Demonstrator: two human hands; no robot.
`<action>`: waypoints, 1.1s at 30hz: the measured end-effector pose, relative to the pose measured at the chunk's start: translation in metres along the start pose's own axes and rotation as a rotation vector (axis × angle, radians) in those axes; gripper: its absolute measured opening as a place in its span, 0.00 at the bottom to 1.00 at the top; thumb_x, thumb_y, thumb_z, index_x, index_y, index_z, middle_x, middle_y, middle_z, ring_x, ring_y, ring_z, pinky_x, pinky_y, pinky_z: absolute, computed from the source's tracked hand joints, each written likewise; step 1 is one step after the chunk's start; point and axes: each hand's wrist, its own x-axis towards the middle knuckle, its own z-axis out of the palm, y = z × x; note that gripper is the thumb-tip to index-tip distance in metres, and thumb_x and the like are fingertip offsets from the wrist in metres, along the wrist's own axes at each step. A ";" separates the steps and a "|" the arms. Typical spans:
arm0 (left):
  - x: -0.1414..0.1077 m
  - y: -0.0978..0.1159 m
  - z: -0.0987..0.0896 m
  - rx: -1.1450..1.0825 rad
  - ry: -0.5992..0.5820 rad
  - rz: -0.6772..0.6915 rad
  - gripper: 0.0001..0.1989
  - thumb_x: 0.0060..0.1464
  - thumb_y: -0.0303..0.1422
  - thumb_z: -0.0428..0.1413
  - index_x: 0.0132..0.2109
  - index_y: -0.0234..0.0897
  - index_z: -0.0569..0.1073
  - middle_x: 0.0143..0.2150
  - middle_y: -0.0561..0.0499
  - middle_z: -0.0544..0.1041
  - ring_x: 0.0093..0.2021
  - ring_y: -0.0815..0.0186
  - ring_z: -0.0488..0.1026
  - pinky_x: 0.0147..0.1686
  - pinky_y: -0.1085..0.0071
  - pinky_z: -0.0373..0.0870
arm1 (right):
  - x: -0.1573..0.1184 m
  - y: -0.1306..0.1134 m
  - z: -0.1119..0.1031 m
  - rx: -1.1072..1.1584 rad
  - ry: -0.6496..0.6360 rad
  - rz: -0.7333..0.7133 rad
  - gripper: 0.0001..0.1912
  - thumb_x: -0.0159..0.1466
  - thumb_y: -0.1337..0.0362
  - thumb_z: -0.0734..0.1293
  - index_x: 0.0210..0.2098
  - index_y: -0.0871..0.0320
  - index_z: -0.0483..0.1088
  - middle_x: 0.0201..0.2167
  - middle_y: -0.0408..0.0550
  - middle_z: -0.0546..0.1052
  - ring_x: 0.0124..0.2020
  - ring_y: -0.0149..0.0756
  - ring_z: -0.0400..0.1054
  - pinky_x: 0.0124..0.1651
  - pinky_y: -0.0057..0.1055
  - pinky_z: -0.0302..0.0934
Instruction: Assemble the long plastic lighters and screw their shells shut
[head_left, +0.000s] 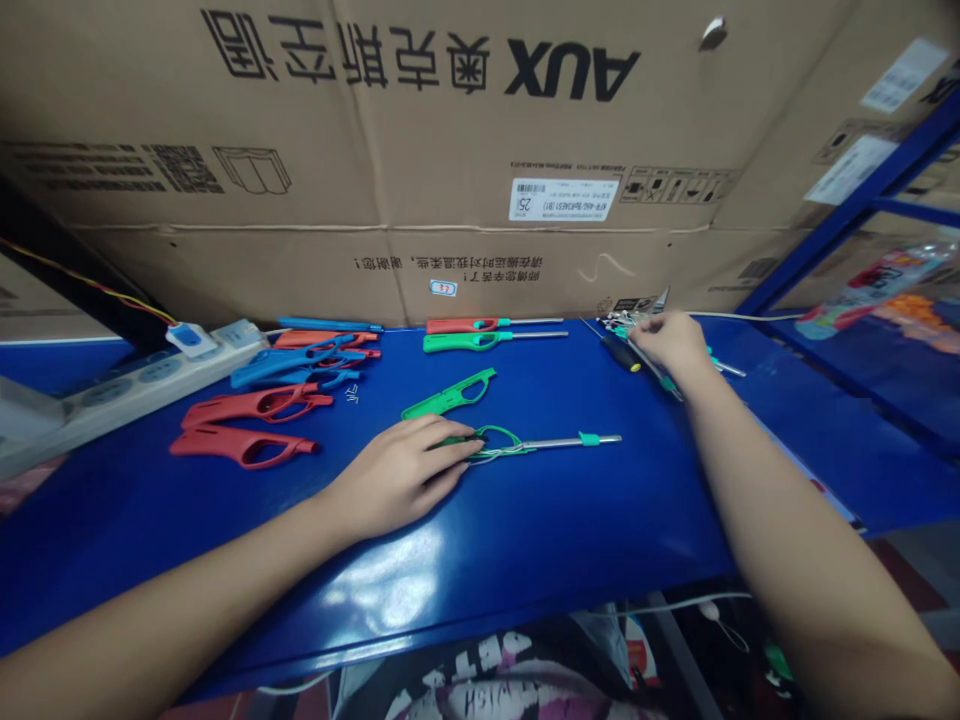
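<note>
My left hand (409, 465) rests over the handle of an open green gas lighter (514, 443), fingers curled on it against the blue table. Wires show along its trigger loop, and a metal tube with a green collar points right. Just beyond lies a loose green lighter shell half (450, 393). My right hand (671, 345) is at the back right, fingertips pinched together at a pile of metal tubes and wired parts (619, 322). Whatever it pinches is hidden. A black screwdriver (621, 352) lies beside these fingers. A red lighter (461, 326) and a green lighter (459, 342), both with tubes, lie at the back.
Red shell halves (244, 447) and blue ones (289, 363) lie on the left, near small screws (352, 394). A white power strip (157, 380) runs along the left edge. A big cardboard box (450, 180) walls the back. A bottle (874, 285) stands beyond the blue frame at right.
</note>
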 end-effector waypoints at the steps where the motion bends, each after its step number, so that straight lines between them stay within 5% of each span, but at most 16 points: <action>1: 0.000 0.000 0.000 -0.003 0.001 -0.005 0.15 0.65 0.31 0.52 0.56 0.41 0.77 0.54 0.44 0.79 0.52 0.59 0.77 0.52 0.59 0.77 | -0.001 -0.001 -0.004 0.012 -0.012 0.011 0.09 0.57 0.63 0.67 0.33 0.59 0.79 0.35 0.56 0.78 0.38 0.49 0.70 0.39 0.39 0.60; 5: -0.001 -0.002 0.002 -0.032 -0.006 -0.037 0.15 0.66 0.31 0.53 0.56 0.41 0.76 0.54 0.45 0.78 0.52 0.59 0.77 0.53 0.59 0.76 | -0.014 -0.011 -0.020 0.124 -0.059 -0.092 0.10 0.58 0.59 0.69 0.33 0.58 0.79 0.31 0.50 0.77 0.32 0.41 0.69 0.35 0.34 0.61; 9: -0.002 -0.002 0.004 -0.125 0.011 -0.115 0.15 0.66 0.34 0.54 0.57 0.39 0.75 0.53 0.44 0.78 0.53 0.60 0.76 0.53 0.60 0.76 | -0.043 -0.033 -0.026 0.356 -0.296 -0.690 0.11 0.61 0.56 0.68 0.31 0.57 0.77 0.33 0.49 0.76 0.35 0.39 0.70 0.41 0.35 0.63; 12: -0.003 0.000 0.004 -0.179 0.031 -0.173 0.15 0.64 0.34 0.57 0.57 0.37 0.75 0.52 0.44 0.78 0.52 0.60 0.76 0.53 0.61 0.76 | -0.065 -0.049 -0.022 0.308 -0.443 -0.935 0.11 0.65 0.58 0.66 0.32 0.57 0.77 0.34 0.48 0.74 0.36 0.37 0.69 0.43 0.35 0.63; 20: -0.002 0.007 0.003 -0.284 0.024 -0.240 0.13 0.64 0.31 0.56 0.54 0.37 0.76 0.48 0.45 0.78 0.50 0.60 0.75 0.52 0.61 0.75 | -0.087 -0.062 -0.006 0.174 -0.489 -0.944 0.08 0.65 0.59 0.68 0.38 0.58 0.73 0.37 0.49 0.75 0.35 0.36 0.68 0.39 0.32 0.61; 27: -0.004 0.010 0.002 -0.325 -0.018 -0.339 0.13 0.63 0.31 0.58 0.54 0.36 0.76 0.49 0.45 0.77 0.51 0.60 0.75 0.54 0.61 0.73 | -0.115 -0.082 -0.014 0.451 -0.694 -0.885 0.07 0.68 0.61 0.66 0.37 0.58 0.73 0.27 0.42 0.75 0.26 0.29 0.66 0.31 0.26 0.58; 33: -0.002 0.013 -0.003 -0.323 -0.075 -0.422 0.13 0.60 0.28 0.60 0.52 0.35 0.77 0.47 0.46 0.77 0.49 0.60 0.75 0.53 0.62 0.73 | -0.138 -0.091 -0.016 0.388 -0.684 -1.119 0.06 0.70 0.64 0.64 0.40 0.57 0.72 0.40 0.48 0.74 0.38 0.34 0.69 0.40 0.29 0.60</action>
